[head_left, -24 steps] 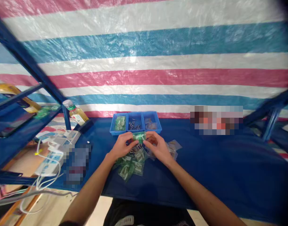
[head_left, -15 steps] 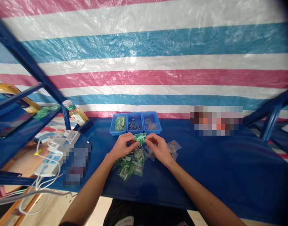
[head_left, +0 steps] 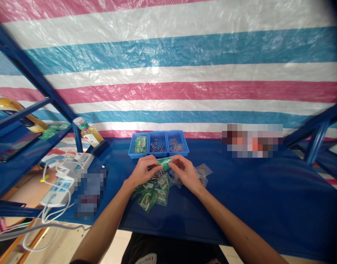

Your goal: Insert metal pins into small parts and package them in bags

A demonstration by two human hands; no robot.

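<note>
Between my two hands is a small green plastic bag [head_left: 164,162], pinched at its ends above the table. My left hand [head_left: 143,170] is closed on its left end, and my right hand [head_left: 186,173] grips the right end. Below the hands lies a pile of green bags [head_left: 154,192] with small metal parts inside. Loose metal pins or screws [head_left: 158,175] lie just under the held bag, partly hidden by my fingers. Clear bags [head_left: 203,174] with small parts rest beside and beneath my right hand.
Three joined blue bins [head_left: 158,153] stand behind my hands, holding green bags, loose metal pins and clear bags. To the left are a drink bottle [head_left: 88,132], power strips [head_left: 58,187] with white cables, and a blurred-out flat object [head_left: 90,192]. Blue frame posts [head_left: 318,141] flank the table.
The green bag has shifted very slightly right and down and looks flatter or more folded between my fingers. Both hands keep nearly the same place.
</note>
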